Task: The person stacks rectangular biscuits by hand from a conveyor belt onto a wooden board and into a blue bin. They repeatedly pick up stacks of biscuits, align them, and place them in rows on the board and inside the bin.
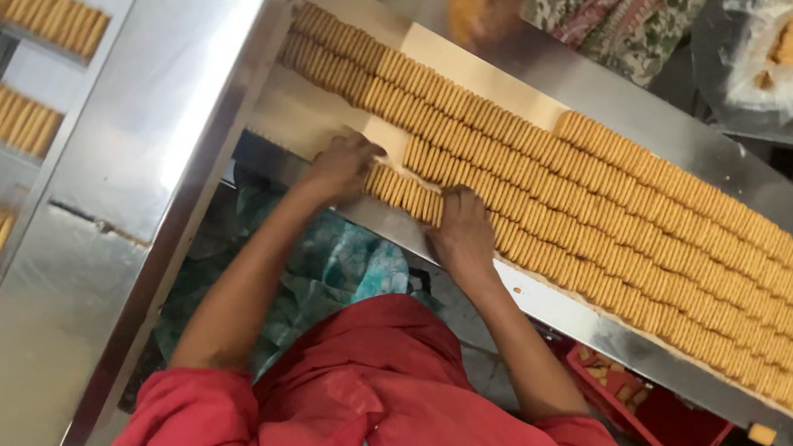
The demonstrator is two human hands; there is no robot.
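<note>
Both hands are at the near row of biscuits on a steel conveyor trough. The left hand and the right hand press inward from opposite ends on a short stack of biscuits standing on edge, so the stack is clamped between the two palms, fingers curled over its ends. Neither hand is closed around anything by itself; the hold is the squeeze between them. The clamped stack sits at the near edge of the trough, touching the row behind it. Beyond the hands, away from the body, further rows of biscuits run the trough's length, packed side by side. Past the left hand, a steel panel separates a second line carrying separate biscuit batches. Below the right forearm sits a red crate holding broken pieces. Across the trough, another person's hand appears, blurred.
</note>
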